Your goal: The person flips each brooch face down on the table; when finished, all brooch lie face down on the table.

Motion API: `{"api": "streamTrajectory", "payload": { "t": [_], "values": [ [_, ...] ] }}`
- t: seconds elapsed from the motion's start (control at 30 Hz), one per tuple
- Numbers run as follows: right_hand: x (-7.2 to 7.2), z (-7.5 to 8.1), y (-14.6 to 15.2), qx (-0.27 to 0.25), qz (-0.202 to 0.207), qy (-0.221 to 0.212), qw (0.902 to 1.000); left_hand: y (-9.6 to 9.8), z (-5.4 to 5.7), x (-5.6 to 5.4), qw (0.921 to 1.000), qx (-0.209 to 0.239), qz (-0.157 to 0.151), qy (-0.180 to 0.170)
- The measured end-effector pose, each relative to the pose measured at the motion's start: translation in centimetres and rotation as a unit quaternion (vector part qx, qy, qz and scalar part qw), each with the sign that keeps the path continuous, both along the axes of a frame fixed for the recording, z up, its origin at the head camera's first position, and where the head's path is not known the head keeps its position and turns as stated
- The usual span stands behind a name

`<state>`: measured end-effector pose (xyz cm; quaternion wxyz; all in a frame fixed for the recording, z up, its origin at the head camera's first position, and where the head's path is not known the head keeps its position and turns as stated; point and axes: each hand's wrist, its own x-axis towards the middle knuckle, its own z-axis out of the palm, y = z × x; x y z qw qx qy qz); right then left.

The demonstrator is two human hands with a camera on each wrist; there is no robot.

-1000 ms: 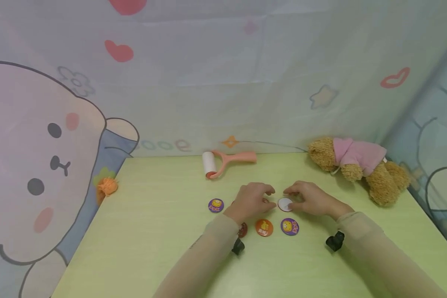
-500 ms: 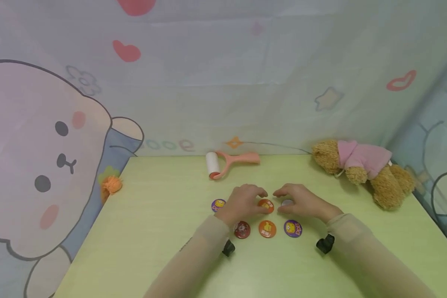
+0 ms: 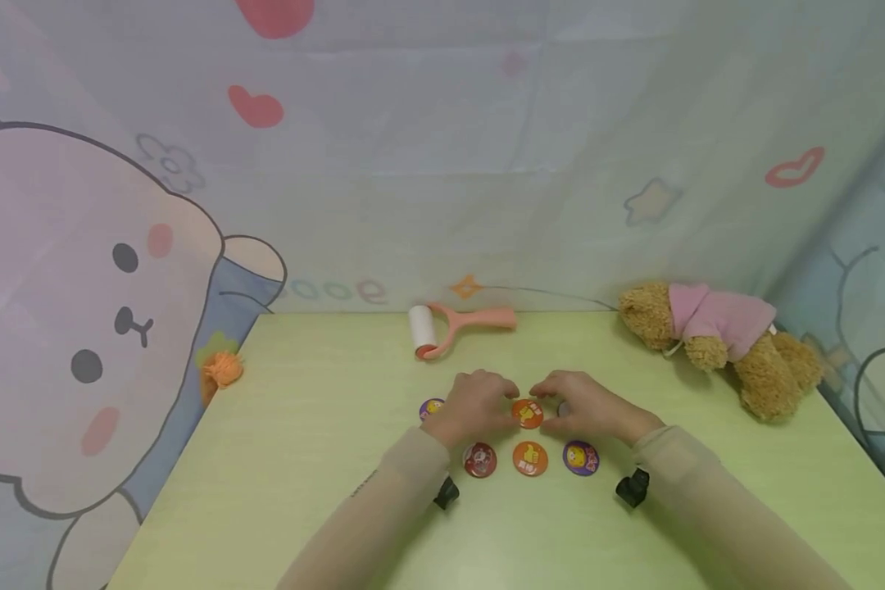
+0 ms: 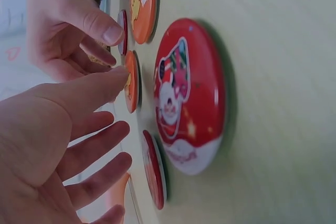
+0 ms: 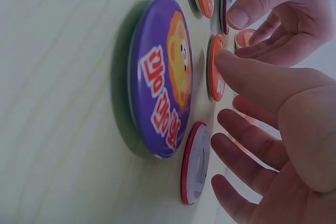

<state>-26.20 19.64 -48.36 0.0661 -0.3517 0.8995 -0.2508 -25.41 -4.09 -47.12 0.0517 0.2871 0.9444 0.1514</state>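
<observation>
Both hands flank an orange button badge [image 3: 528,414] with a yellow thumbs-up print, flat on the table. My left hand [image 3: 479,407] is on its left, thumb tip at its edge in the left wrist view; the fingers are loosely bent. On the opposite side my right hand [image 3: 593,407] mirrors it, its thumb overlapping the badge in the right wrist view. Mostly covered by the right hand in the head view is a badge lying pin side up [image 5: 196,163]. A red badge [image 4: 153,169] lies beside the left fingers, hidden in the head view.
Nearer the person are a red Santa badge [image 3: 480,460], another orange badge [image 3: 530,458] and a purple badge [image 3: 581,457]. A second purple badge [image 3: 432,408] lies left. Behind sit a pink-handled lint roller [image 3: 460,326] and a teddy bear [image 3: 719,336] against the cloth backdrop.
The right hand has shifted left over the pin-side-up badge, and the left hand has drawn back slightly left, uncovering the orange badge between them. The head view has shifted a little.
</observation>
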Motion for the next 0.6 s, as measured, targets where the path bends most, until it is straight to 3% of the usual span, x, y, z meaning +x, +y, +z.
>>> {"api": "streamTrajectory", "payload": {
  "t": [0.27, 0.6],
  "values": [
    [-0.22, -0.28, -0.15, 0.007, 0.007, 0.003, 1.0000, 0.33, -0.77, -0.25, 0.9998, -0.009, -0.007, 0.014],
    [-0.37, -0.73, -0.42, -0.004, 0.026, 0.032, 0.9991, 0.23, -0.44, 0.05, 0.9999, -0.008, -0.005, 0.013]
  ]
}}
